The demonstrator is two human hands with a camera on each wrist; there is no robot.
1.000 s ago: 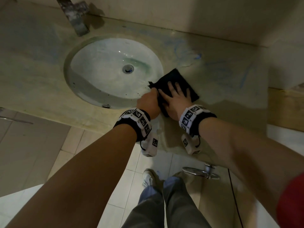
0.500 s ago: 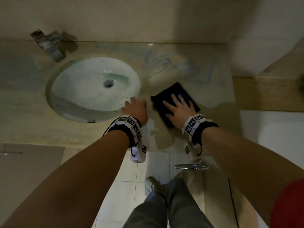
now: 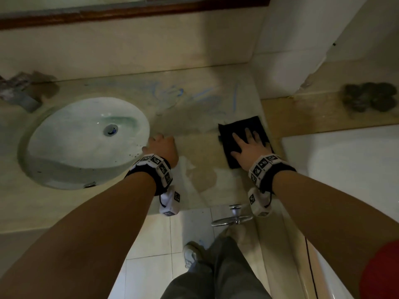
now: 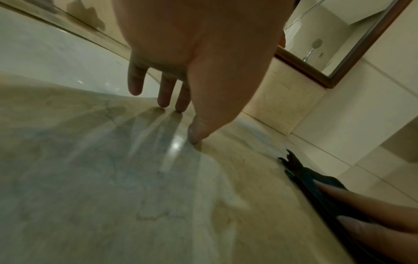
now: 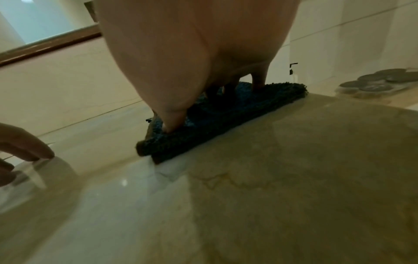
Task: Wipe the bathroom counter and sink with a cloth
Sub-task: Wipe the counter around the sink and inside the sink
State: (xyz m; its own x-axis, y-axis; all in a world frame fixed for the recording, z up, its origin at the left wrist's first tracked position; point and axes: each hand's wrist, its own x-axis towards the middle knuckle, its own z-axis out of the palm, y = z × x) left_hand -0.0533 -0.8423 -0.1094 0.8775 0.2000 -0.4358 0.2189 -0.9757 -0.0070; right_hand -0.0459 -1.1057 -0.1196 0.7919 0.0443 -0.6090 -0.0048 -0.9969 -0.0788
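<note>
Head view shows the right hand lying flat, fingers straight and spread, pressing a dark folded cloth onto the desk near its right end, well apart from the sink. The right wrist view confirms it: the fingertips push down into the cloth, which lies flat on the stone with nothing curled round it. The left hand rests on the desk just beside the sink's right rim, holding nothing; in the left wrist view its fingertips and thumb touch the glossy surface, fingers relaxed. Blue smears mark the desk behind the sink. A wood-framed mirror hangs on the wall above.
</note>
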